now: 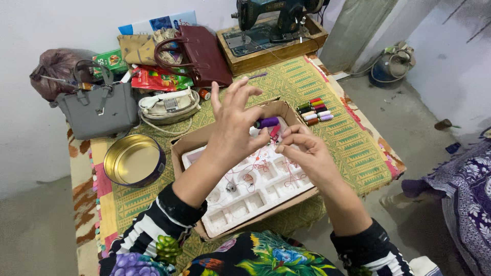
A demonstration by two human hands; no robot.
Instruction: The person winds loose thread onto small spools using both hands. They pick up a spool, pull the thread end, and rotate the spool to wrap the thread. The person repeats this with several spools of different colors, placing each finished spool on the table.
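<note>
Left hand [232, 128] pinches the purple thread spool [267, 122] at its near end, other fingers splayed; spool's long axis runs left-right, above the cardboard box's [186, 143] far edge. Right hand [307, 153], just right of and below the spool, has fingertips pinched shut, on what I cannot tell.

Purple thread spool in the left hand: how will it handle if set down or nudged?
The purple thread spool is a small cylinder pinched in the left hand, so probably light. Lying on its side it would likely roll on the mat, less so inside a pocket of the white foam tray. Its wound thread may unravel if tugged.
</note>
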